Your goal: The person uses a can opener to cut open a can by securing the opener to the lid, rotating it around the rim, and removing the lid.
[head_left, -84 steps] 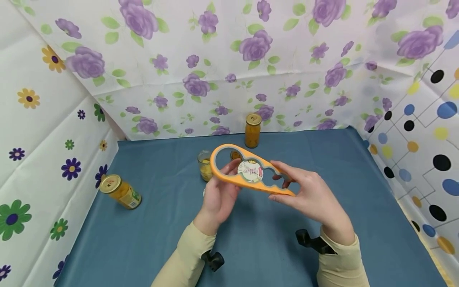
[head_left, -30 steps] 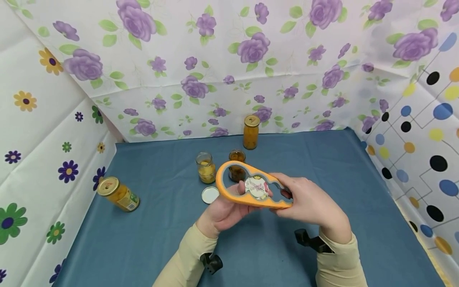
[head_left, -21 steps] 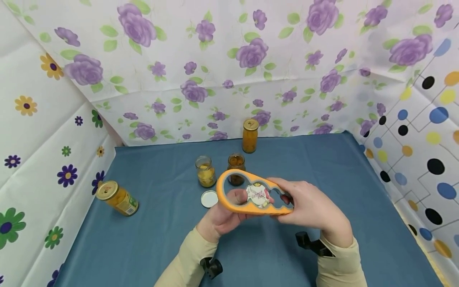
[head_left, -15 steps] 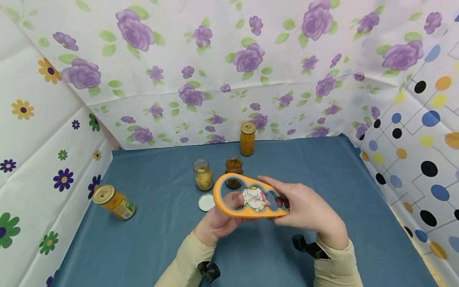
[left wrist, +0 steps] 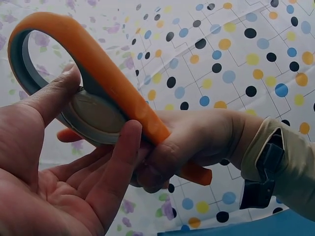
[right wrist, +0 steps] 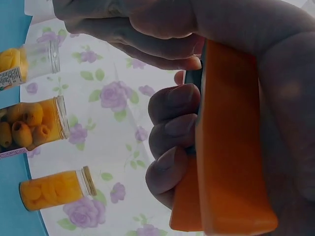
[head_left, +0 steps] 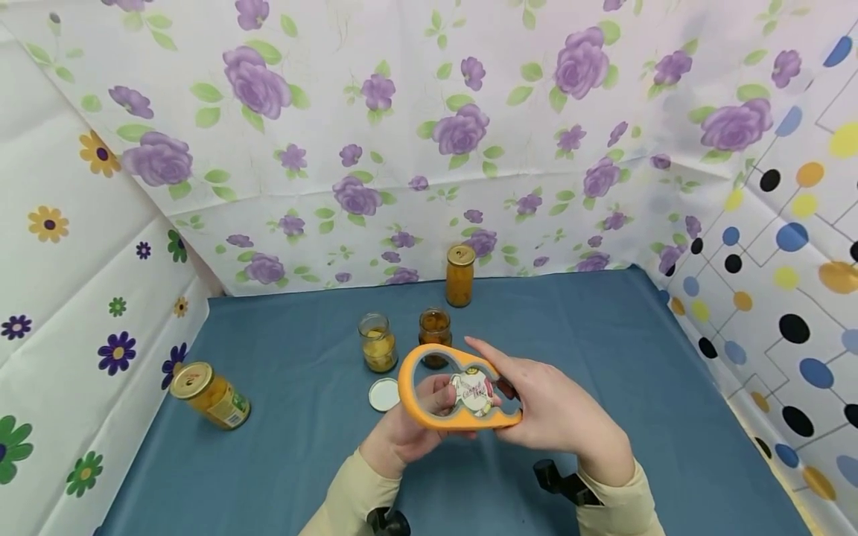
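Observation:
My right hand [head_left: 556, 406] grips the handles of an orange jar opener [head_left: 462, 424] with a grey scalloped lining. A round jar lid [head_left: 472, 392] with a printed top sits between the opener's scalloped arms, its plain underside facing the left wrist view. My left hand [head_left: 409, 432] holds this lid: the thumb reaches through the opener's wide loop to its near edge, and a fingertip presses the opposite edge. In the right wrist view my fingers curl round the handle of the opener [right wrist: 229, 137]. Both hands are held up over the blue cloth.
Behind the hands stand two lidless jars, one of pale yellow fruit [head_left: 379, 350] and one of dark fruit [head_left: 436, 327]. A white lid [head_left: 383, 394] lies before them. A lidded jar [head_left: 459, 279] stands at the back, another lidded jar [head_left: 214, 398] at left. Patterned sheets surround the cloth.
The opener with the lid has come lower and nearer, and turned more level. My right hand has shifted left. My left thumb has moved onto the lid's edge. The head view has tilted up slightly.

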Motion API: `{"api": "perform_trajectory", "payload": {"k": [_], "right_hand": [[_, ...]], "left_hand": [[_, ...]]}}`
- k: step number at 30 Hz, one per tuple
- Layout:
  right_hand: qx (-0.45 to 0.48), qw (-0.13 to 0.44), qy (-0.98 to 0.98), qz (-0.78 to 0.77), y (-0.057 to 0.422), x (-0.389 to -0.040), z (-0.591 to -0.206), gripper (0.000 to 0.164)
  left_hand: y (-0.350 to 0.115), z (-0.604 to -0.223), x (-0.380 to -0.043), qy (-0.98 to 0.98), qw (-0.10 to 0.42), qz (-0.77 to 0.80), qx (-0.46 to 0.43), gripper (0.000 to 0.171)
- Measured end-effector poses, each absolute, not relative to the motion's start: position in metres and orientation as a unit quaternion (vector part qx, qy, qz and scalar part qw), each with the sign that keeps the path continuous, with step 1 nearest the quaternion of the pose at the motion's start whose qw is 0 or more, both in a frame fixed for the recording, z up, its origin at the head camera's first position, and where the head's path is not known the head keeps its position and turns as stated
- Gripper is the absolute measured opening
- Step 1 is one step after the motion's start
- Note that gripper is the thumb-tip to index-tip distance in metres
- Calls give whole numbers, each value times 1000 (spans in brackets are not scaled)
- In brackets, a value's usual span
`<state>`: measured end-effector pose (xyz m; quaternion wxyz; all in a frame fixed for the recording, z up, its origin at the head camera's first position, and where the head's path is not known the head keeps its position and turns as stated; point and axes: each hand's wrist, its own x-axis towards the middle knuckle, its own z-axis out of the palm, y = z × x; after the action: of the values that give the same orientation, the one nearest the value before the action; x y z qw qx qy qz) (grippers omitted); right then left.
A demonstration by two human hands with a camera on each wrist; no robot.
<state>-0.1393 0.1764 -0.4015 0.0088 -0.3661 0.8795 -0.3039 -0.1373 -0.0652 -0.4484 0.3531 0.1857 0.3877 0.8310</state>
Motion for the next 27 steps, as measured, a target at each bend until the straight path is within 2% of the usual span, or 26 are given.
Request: {"api": "perform_trajectory", "payload": {"k": [9,15,23,25,27], "right_hand": [[-369,22,879,-303,173,-140,-403,110],[-365,-17,891,-269,177,-139,-400,101],[-360,-43,894,-263,180,-140,-397,102],[-358,-50,894,-264,182,-140,-397,102],[-357,-58,894,-266,183,-140,-398,102]], "left_hand": [[-69,-449,-139,401,351,826,181,68],[-68,-447,-140,430,338,822,159,69],[-69,-448,-142,453,327,816,152,76],[-70,-450,-143,459,315,817,153,71],[-71,-452,-145,475,294,815,154,59]]}}
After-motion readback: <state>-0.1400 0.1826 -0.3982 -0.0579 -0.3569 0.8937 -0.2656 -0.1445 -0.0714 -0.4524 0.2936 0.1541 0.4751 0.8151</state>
